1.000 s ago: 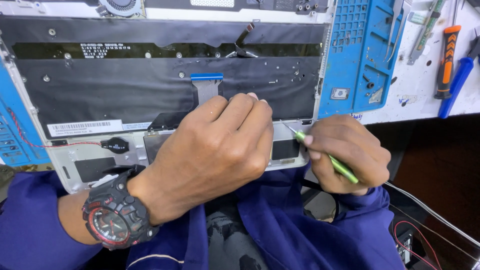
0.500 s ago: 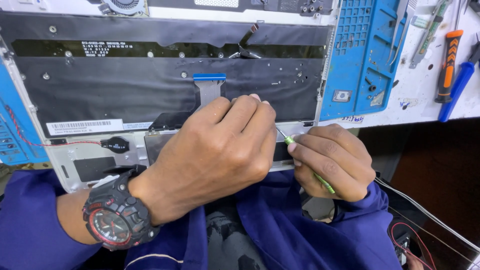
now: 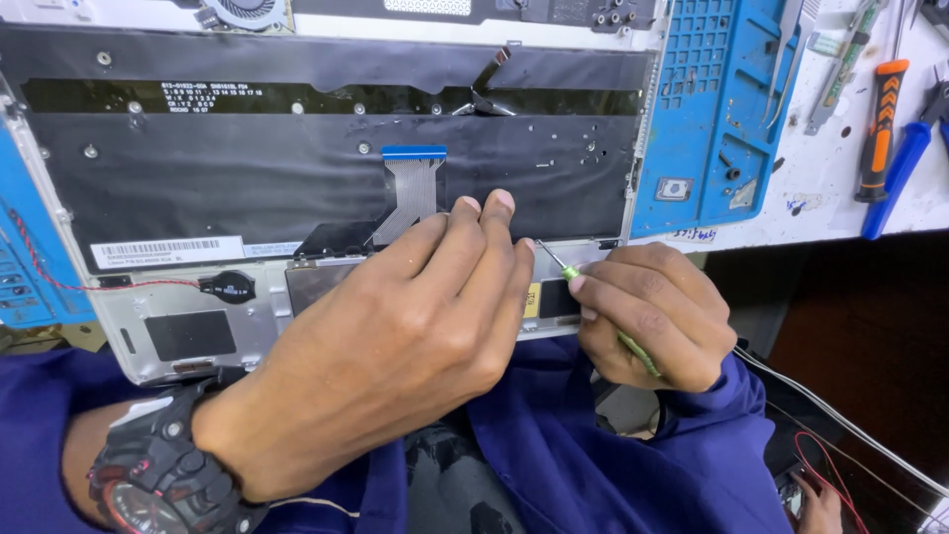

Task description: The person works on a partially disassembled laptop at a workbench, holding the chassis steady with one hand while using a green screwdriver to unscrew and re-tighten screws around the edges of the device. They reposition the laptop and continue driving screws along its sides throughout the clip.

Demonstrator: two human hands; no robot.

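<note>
An opened laptop case (image 3: 148,326) lies bottom-up at the bench edge, showing a black keyboard backing sheet (image 3: 247,178) and a grey ribbon cable with a blue tip (image 3: 410,183). My left hand (image 3: 405,336), with a black and red watch on its wrist, rests flat on the case's lower middle, fingertips on the black sheet. My right hand (image 3: 647,311) grips a thin green-handled screwdriver (image 3: 563,267). Its metal tip touches the case just right of my left fingertips.
A blue repair mat (image 3: 712,109) lies under the laptop's right side. An orange-handled screwdriver (image 3: 878,124), a blue tool (image 3: 905,168) and tweezers (image 3: 786,49) sit on the white bench at right. Thin cables (image 3: 840,415) hang at lower right. A round coin cell (image 3: 227,287) is wired in.
My right hand has moved left toward my left hand, bringing the screwdriver tip down onto the case. My left hand has stayed in place.
</note>
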